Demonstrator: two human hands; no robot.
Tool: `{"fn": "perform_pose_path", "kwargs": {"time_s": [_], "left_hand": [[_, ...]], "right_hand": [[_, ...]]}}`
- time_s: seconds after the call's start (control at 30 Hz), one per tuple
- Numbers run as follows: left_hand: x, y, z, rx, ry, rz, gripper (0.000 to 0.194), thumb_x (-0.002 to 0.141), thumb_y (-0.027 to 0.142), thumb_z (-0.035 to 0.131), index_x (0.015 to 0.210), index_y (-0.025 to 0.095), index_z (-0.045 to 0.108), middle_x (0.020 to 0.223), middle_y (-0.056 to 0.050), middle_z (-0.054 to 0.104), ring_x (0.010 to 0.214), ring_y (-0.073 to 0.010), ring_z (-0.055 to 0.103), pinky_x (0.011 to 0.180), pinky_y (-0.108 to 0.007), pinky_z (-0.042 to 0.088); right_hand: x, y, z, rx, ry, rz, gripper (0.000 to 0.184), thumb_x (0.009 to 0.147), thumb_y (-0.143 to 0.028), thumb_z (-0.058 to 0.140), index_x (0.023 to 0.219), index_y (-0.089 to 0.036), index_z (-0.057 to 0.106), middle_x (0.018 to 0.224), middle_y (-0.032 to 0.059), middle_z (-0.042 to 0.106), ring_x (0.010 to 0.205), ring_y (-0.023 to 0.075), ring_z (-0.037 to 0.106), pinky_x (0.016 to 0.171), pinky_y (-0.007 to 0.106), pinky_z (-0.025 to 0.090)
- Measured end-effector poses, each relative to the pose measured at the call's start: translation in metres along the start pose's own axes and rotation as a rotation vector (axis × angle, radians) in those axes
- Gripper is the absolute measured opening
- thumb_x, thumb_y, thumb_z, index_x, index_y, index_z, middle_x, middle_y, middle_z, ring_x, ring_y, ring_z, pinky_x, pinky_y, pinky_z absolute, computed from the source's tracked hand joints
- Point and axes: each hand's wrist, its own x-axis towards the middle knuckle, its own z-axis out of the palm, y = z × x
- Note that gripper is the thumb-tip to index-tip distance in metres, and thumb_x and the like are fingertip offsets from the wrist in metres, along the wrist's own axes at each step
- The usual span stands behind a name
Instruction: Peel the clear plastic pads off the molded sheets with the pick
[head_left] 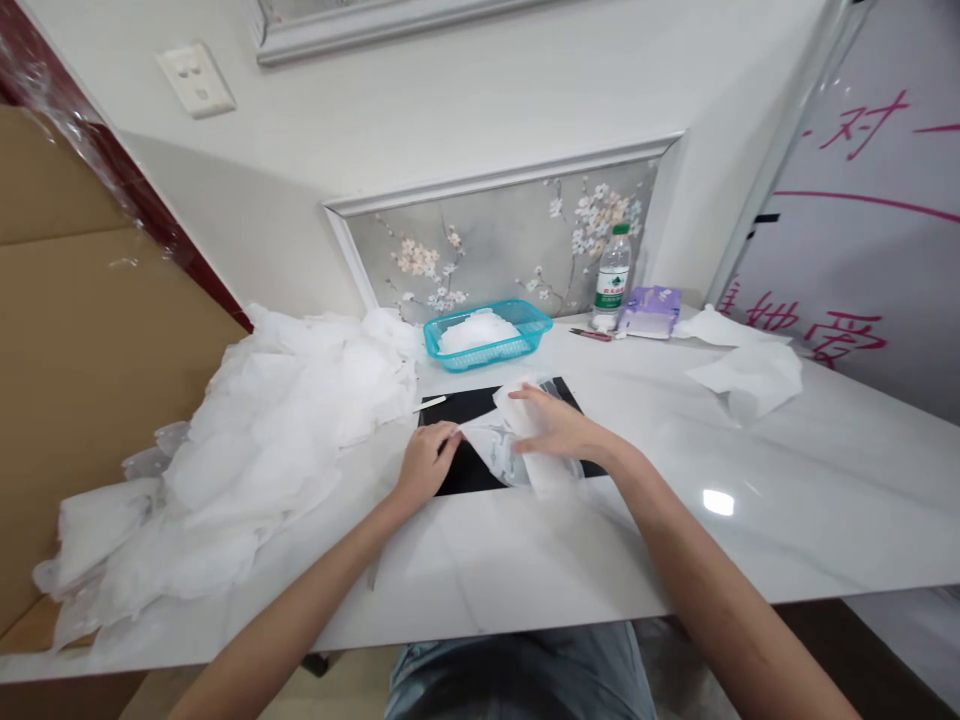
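Note:
My left hand (pixel 429 462) is closed in a pinch on the corner of a thin, see-through printed plastic sheet (pixel 501 455). That sheet lies over a black mat (pixel 465 475) on the table. Over its right part, my right hand (pixel 559 425) has thumb and fingers curved around a thin white sheet (pixel 546 472), slightly blurred. Whether the white and printed pieces are joined I cannot tell. A white, slim tool (pixel 430 403) rests at the mat's upper left edge, just beyond my left hand.
A big heap of thin white sheets (pixel 277 410) covers the table's left side, beside a cardboard box (pixel 90 330). Behind the mat sits a blue basket (pixel 489 356) with white pieces. Farther right are small red-handled snips (pixel 592 334), a water bottle (pixel 612 280), a purple tissue pack (pixel 651 312) and loose white sheets (pixel 750 372).

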Motion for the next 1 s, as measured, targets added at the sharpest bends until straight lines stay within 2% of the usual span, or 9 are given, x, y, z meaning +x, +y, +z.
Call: {"fn": "perform_pose_path", "kwargs": {"time_s": [0.1,0.23,0.33,0.57,0.63,0.73,0.8,0.9,1.0], "left_hand": [[0.003,-0.004,-0.004,-0.126,0.199,-0.109,0.027,0.089,0.036,0.04,0.079,0.019,0.058,0.087,-0.005,0.066,0.086,-0.0194,0.059,0.083,-0.032,0.044],[0.005,0.0,-0.007,-0.328,0.399,-0.233,0.03,0.088,0.042,0.041,0.071,0.02,0.05,0.073,-0.001,0.059,0.077,-0.0161,0.057,0.077,-0.027,0.047],[0.005,0.003,-0.004,-0.5,0.473,-0.352,0.033,0.087,0.049,0.038,0.085,0.02,0.052,0.083,-0.003,0.062,0.081,-0.0161,0.061,0.072,-0.025,0.05],[0.007,-0.008,-0.006,-0.775,0.391,-0.697,0.054,0.091,0.055,0.021,0.106,0.019,0.057,0.092,-0.008,0.068,0.087,-0.019,0.066,0.064,-0.027,0.054],[0.004,-0.007,-0.012,-0.82,0.316,-0.751,0.062,0.09,0.06,0.018,0.105,0.016,0.06,0.091,-0.01,0.069,0.085,-0.0208,0.066,0.062,-0.029,0.054],[-0.01,-0.004,-0.022,-0.838,0.225,-0.792,0.046,0.08,0.056,0.052,0.105,0.018,0.062,0.098,-0.009,0.069,0.087,-0.0216,0.066,0.06,-0.028,0.054],[-0.024,-0.002,-0.031,-0.826,0.194,-0.812,0.041,0.069,0.041,0.071,0.103,0.019,0.063,0.104,-0.007,0.068,0.089,-0.021,0.065,0.061,-0.025,0.054],[-0.046,-0.002,-0.054,-0.795,0.187,-0.846,0.036,0.065,0.032,0.075,0.096,0.017,0.066,0.107,-0.009,0.068,0.09,-0.0205,0.065,0.064,-0.023,0.054],[-0.062,-0.001,-0.09,-0.723,0.26,-0.891,0.049,0.063,0.03,0.078,0.108,0.02,0.062,0.107,-0.009,0.067,0.081,-0.017,0.065,0.056,-0.019,0.051]], "right_hand": [[0.006,0.003,-0.007,0.125,0.204,-0.004,0.02,0.062,-0.028,0.066,0.079,-0.017,0.064,0.091,0.0072,0.067,0.089,0.023,0.062,0.089,0.042,0.046],[0.008,0.005,-0.018,0.288,0.377,0.062,0.021,0.072,-0.036,0.052,0.082,-0.018,0.056,0.082,0.0046,0.063,0.072,0.0164,0.06,0.065,0.032,0.052],[0.008,0.004,-0.018,0.387,0.352,0.125,0.019,0.071,-0.033,0.05,0.082,-0.018,0.052,0.079,0.0049,0.063,0.071,0.0164,0.062,0.063,0.03,0.053],[0.007,0.009,0.001,0.262,0.173,0.265,0.053,0.083,-0.056,0.037,0.112,-0.013,0.048,0.115,0.019,0.058,0.098,0.023,0.063,0.078,0.035,0.053],[0.004,0.01,0.005,0.146,0.065,0.231,0.066,0.071,-0.055,0.061,0.121,-0.014,0.046,0.123,0.0182,0.054,0.107,0.0248,0.059,0.086,0.037,0.05],[0.0,0.009,0.01,-0.026,-0.083,0.12,0.088,0.047,-0.031,0.083,0.125,-0.015,0.047,0.123,0.015,0.055,0.113,0.0288,0.053,0.097,0.042,0.042],[-0.003,0.006,0.013,-0.11,-0.113,0.057,0.085,0.052,-0.022,0.079,0.13,-0.014,0.044,0.124,0.0149,0.055,0.117,0.0304,0.049,0.099,0.046,0.037],[-0.008,-0.005,0.017,-0.209,-0.086,-0.092,0.069,0.072,-0.018,0.063,0.136,-0.018,0.035,0.131,0.0135,0.049,0.122,0.0264,0.046,0.101,0.043,0.036],[-0.015,-0.022,0.022,-0.221,-0.032,-0.325,0.049,0.081,-0.018,0.055,0.128,-0.023,0.043,0.128,0.0073,0.052,0.118,0.0202,0.049,0.098,0.036,0.04]]}}
